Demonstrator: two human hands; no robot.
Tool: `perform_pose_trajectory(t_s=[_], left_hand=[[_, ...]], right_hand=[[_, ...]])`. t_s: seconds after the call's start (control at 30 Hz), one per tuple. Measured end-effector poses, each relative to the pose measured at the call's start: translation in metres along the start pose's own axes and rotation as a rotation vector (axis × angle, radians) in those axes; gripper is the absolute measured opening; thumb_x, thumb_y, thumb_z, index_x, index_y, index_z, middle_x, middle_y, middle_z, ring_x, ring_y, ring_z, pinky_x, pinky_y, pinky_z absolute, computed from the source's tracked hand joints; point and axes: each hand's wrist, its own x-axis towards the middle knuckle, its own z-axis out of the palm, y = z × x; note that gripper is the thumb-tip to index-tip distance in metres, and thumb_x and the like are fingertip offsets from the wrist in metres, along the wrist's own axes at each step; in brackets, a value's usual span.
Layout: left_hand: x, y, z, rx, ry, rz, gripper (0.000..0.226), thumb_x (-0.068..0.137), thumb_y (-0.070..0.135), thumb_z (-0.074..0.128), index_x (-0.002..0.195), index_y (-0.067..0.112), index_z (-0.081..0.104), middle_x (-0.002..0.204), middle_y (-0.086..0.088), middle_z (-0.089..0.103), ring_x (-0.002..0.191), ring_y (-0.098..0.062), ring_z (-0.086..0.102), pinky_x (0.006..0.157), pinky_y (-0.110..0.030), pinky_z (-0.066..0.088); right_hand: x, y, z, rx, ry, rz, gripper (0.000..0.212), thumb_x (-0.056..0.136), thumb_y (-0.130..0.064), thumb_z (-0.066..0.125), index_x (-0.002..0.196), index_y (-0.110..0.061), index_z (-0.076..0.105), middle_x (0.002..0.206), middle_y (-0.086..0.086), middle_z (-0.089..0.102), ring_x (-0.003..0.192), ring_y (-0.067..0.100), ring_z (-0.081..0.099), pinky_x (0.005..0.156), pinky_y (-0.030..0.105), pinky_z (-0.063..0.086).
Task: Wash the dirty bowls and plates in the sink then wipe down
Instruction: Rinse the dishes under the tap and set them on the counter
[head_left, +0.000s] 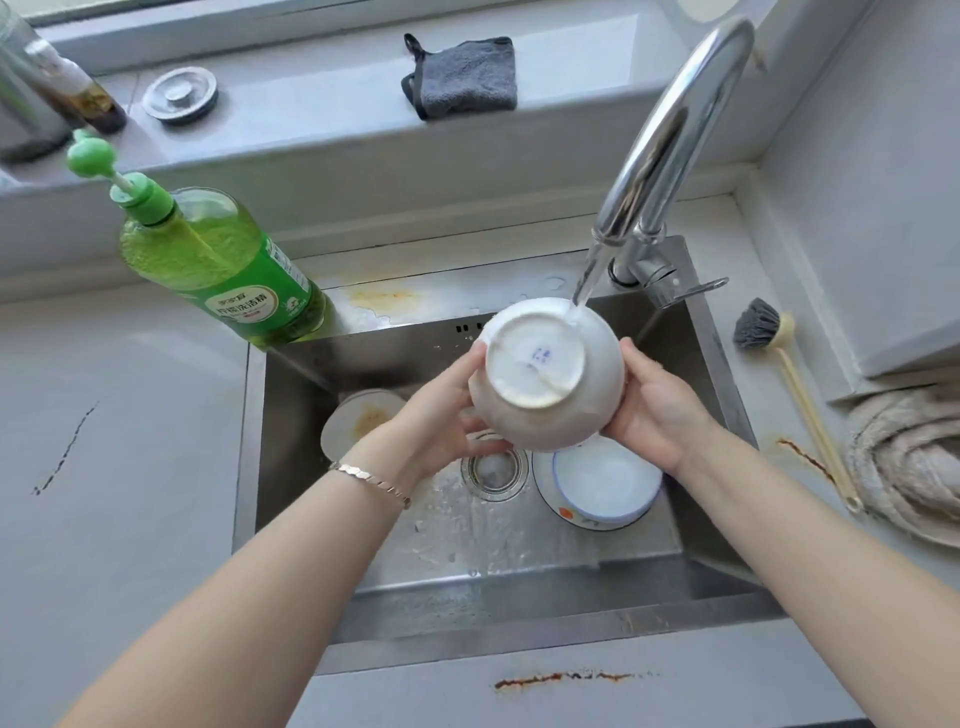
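White bowl (550, 384) upturned, stained foot ring, left hand (441, 410) and right hand (654, 410) gripping its sides

Both hands (441, 410) (657, 410) hold an upturned white bowl (545, 374) under running water (584, 283).

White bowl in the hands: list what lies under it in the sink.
Below the bowl, held by the left hand and right hand, lie the drain and a blue-rimmed dish. The bowl hides the dish's far rim and the sink floor behind.
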Motion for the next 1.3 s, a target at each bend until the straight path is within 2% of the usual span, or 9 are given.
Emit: perform_pose_trajectory(t_s=[0.17, 0.23, 0.37, 0.53, 0.67, 0.9, 1.07, 1.17, 1.3], left_hand=[[0.011, 0.012, 0.032, 0.001, -0.025, -0.051, 0.048, 0.088, 0.051, 0.053, 0.122, 0.016, 0.055, 0.112, -0.009, 0.065, 0.093, -0.024, 0.065, 0.069, -0.039, 0.055], [0.014, 0.016, 0.040, 0.034, -0.039, -0.038, 0.039, 0.089, 0.047, 0.055, 0.114, 0.017, 0.059, 0.096, -0.007, 0.068, 0.088, -0.024, 0.065, 0.077, -0.043, 0.055], [0.015, 0.021, 0.047, 0.103, -0.025, -0.002, 0.020, 0.091, 0.037, 0.058, 0.101, 0.021, 0.059, 0.096, -0.009, 0.064, 0.081, -0.027, 0.063, 0.077, -0.048, 0.056], [0.006, 0.021, 0.026, 0.057, 0.066, 0.066, 0.025, 0.096, 0.032, 0.049, 0.113, 0.015, 0.053, 0.095, -0.009, 0.059, 0.079, -0.025, 0.061, 0.083, -0.048, 0.054], [-0.004, 0.016, -0.003, 0.115, 0.188, 0.087, 0.018, 0.096, 0.030, 0.048, 0.111, 0.021, 0.052, 0.105, -0.008, 0.060, 0.096, -0.026, 0.062, 0.088, -0.044, 0.052], [-0.016, 0.005, -0.038, 0.075, 0.319, 0.028, 0.031, 0.099, 0.027, 0.041, 0.123, 0.011, 0.050, 0.115, -0.017, 0.059, 0.081, -0.023, 0.062, 0.078, -0.037, 0.050], [-0.014, 0.012, -0.011, 0.047, 0.205, 0.023, 0.038, 0.101, 0.032, 0.035, 0.124, 0.006, 0.050, 0.097, -0.016, 0.062, 0.080, -0.027, 0.063, 0.072, -0.038, 0.055], [-0.013, 0.021, 0.016, -0.013, 0.064, -0.031, 0.048, 0.098, 0.045, 0.035, 0.126, 0.006, 0.045, 0.106, -0.026, 0.060, 0.076, -0.035, 0.066, 0.058, -0.040, 0.058], [-0.006, 0.025, 0.041, 0.060, -0.068, -0.124, 0.059, 0.092, 0.059, 0.036, 0.111, 0.007, 0.056, 0.102, -0.022, 0.064, 0.079, -0.036, 0.066, 0.059, -0.042, 0.060]], right_hand=[[-0.007, -0.020, -0.025, -0.340, 0.026, -0.009, 0.063, 0.076, -0.056, 0.054, 0.128, -0.022, 0.051, 0.117, 0.003, 0.062, 0.093, 0.020, 0.058, 0.065, 0.030, 0.053], [-0.011, -0.026, -0.035, -0.415, 0.035, 0.000, 0.063, 0.069, -0.056, 0.059, 0.122, -0.024, 0.054, 0.116, 0.003, 0.063, 0.097, 0.024, 0.060, 0.073, 0.036, 0.054], [-0.015, -0.035, -0.044, -0.463, 0.063, -0.014, 0.021, 0.082, -0.038, 0.060, 0.097, -0.024, 0.057, 0.101, 0.005, 0.063, 0.086, 0.026, 0.064, 0.068, 0.038, 0.056], [-0.005, -0.029, -0.031, -0.392, 0.009, -0.004, 0.034, 0.075, -0.034, 0.062, 0.105, -0.019, 0.055, 0.098, 0.006, 0.062, 0.078, 0.024, 0.064, 0.054, 0.033, 0.057], [0.012, -0.020, -0.005, -0.453, -0.004, -0.045, 0.065, 0.065, -0.034, 0.071, 0.124, -0.015, 0.050, 0.116, 0.010, 0.060, 0.091, 0.027, 0.063, 0.053, 0.032, 0.055], [0.022, -0.018, 0.008, -0.558, 0.026, -0.110, 0.060, 0.073, -0.025, 0.074, 0.126, -0.017, 0.048, 0.119, 0.009, 0.059, 0.097, 0.027, 0.063, 0.065, 0.044, 0.058], [-0.006, -0.032, -0.015, -0.646, 0.122, -0.300, 0.070, 0.066, -0.018, 0.078, 0.127, -0.021, 0.044, 0.109, 0.011, 0.063, 0.088, 0.020, 0.065, 0.064, 0.032, 0.059], [-0.029, -0.036, -0.031, -0.845, 0.165, -0.480, 0.075, 0.063, -0.012, 0.083, 0.123, -0.027, 0.041, 0.102, 0.004, 0.064, 0.087, 0.011, 0.064, 0.070, 0.021, 0.054], [-0.053, -0.026, -0.037, -1.196, 0.077, -0.825, 0.076, 0.054, -0.021, 0.086, 0.113, -0.031, 0.039, 0.099, -0.004, 0.056, 0.085, 0.006, 0.050, 0.078, 0.004, 0.039]])
